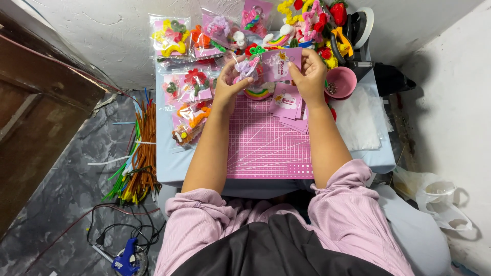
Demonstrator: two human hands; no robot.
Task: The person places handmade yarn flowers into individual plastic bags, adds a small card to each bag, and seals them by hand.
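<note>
Both hands were up at the far end of a small tabletop [169, 158] w/ a pale blue cover. Left hand [228, 84] was closed on a lilac fuzzy ornament [247, 69], fingers pinched round it; right hand [309, 74] was closed on a pink card [280, 64], thumb & fingers gripping its right edge. Ornament & card were touching, held just above the pink cutting mat [266, 143] that covered the mid tabletop. A rainbow-coloured fuzzy piece [259, 93] lay on the mat right under the hands, & a loose stack of more pink cards [289, 107] sat under the right wrist. Left of the mat were clear bags of packed ornaments [186, 87], more of them along the back by the wall. A heap of unpacked bright ornaments [307, 20] was at the back right, near a small pink bowl [341, 82] just beside the right hand. Clear plastic sleeves [360, 120] lay on the right side of the tabletop. On the floor to the left: a bundle of orange & green pipe cleaners [138, 163], & nearer the camera a blue glue gun [125, 260] w/ black cord. A white plastic bag [434, 197] was on the floor at right.
</note>
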